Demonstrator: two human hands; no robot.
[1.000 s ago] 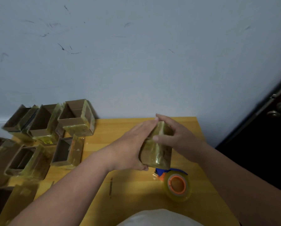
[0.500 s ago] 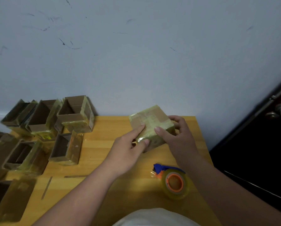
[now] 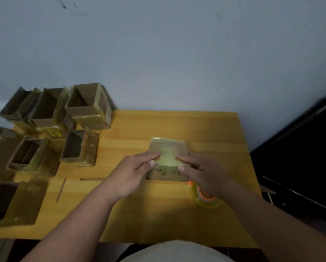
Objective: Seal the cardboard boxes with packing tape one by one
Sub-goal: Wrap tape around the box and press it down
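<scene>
Box [image 3: 168, 159] in hand is now sitting flat on the wooden table [image 3: 215, 129], where half a second ago it was being held tilted above the surface and, a moment before that, stood on end between the palms. That set-down is suggesting the turning and checking is over and the taped seam is being pressed home. The left hand [image 3: 133, 173] is gripping the box's left side, fingers curled over the top edge; the right hand [image 3: 203, 173] is doing the same on the right, thumb on the near face (both are clamped on the one box, close together). The tape roll [image 3: 207, 199] is lying just beside the right wrist, partly hidden. Open boxes [image 3: 86, 108] are waiting in a cluster at the table's left, well apart, so most of the sealing is probably yet to come.
</scene>
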